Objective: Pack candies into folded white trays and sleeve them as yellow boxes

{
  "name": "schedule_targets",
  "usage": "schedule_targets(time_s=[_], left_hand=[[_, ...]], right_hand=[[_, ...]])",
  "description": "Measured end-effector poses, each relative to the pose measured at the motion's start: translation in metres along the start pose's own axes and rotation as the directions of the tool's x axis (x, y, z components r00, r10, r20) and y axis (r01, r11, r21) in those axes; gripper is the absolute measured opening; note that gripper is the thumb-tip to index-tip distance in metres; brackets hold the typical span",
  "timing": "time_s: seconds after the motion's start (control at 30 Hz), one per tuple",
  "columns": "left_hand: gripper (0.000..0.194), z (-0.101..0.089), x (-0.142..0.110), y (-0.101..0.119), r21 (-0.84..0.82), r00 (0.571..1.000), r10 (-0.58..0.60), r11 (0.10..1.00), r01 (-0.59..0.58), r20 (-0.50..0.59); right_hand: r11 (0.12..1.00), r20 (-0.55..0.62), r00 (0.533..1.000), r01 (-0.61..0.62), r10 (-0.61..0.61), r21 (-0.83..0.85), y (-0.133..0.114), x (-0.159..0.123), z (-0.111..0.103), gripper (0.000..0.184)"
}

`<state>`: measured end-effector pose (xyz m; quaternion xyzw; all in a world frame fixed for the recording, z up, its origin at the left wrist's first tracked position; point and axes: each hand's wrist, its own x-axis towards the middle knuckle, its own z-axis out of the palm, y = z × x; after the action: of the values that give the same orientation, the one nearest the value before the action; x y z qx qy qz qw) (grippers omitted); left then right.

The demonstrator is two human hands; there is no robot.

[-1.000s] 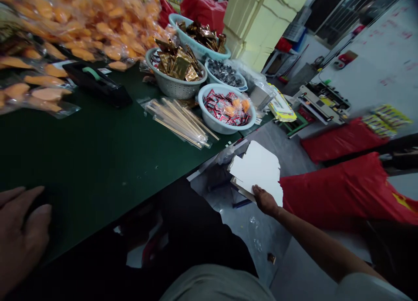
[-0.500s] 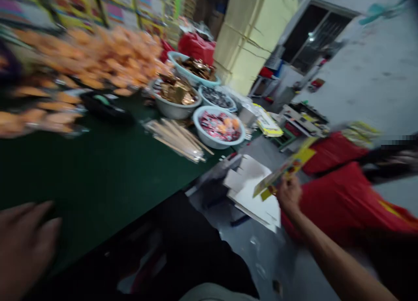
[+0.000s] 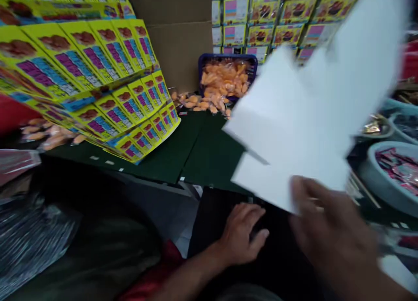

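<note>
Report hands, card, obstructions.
Right hand holding white cardboard blank, motion-blurred. Left hand open, holding nothing. Blank hides part of dark green table.

bare left hand (image 3: 243, 233), bare right hand (image 3: 329, 231) blurred, bare forearms (image 3: 199, 268), black trousers (image 3: 277, 262), sliver of greyish top (image 3: 250, 293) at the lower edge

My white sheet (image 3: 294, 118) looks like smooth, matt card. Left of it, the tabletop (image 3: 215, 148) is matt green; behind it, the orange packets (image 3: 225, 79) wear glossy clear plastic.
</note>
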<state>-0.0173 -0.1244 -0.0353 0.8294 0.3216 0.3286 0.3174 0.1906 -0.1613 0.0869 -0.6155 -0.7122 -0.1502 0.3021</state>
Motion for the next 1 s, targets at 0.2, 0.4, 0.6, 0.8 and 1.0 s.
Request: schedule_targets(time_s=[0.2, 0.4, 0.6, 0.8, 1.0], left_hand=[[0.042, -0.001, -0.088, -0.008, 0.055, 0.995, -0.096, 0.994, 0.096, -0.011], [0.051, -0.045, -0.106, -0.006, 0.333, 0.957, 0.025, 0.940, 0.076, -0.288], [0.074, -0.068, -0.060, -0.021, 0.709, 0.974, 0.098, 0.701, 0.078, -0.204], [0.061, -0.080, -0.049, -0.046, 0.669, 0.979, 0.041, 0.736, 0.104, -0.197], [0.072, -0.049, -0.080, -0.014, -0.435, 0.415, -0.782, 0.610, 0.662, -0.464]], right_hand=[[0.936, 0.460, 0.829, 0.352, -0.316, 0.009, -0.079, -0.003, 0.092, 0.060], [0.936, 0.535, 0.773, 0.335, -0.340, 0.111, -0.071, -0.019, 0.120, 0.053], [0.947, 0.551, 0.771, 0.278, -0.319, 0.160, -0.070, -0.016, 0.114, 0.049], [0.943, 0.408, 0.890, 0.066, -0.204, 0.327, -0.042, -0.011, 0.092, 0.054], [0.973, 0.218, 0.961, -0.200, 0.172, 0.112, 0.056, 0.015, 0.108, 0.042]])
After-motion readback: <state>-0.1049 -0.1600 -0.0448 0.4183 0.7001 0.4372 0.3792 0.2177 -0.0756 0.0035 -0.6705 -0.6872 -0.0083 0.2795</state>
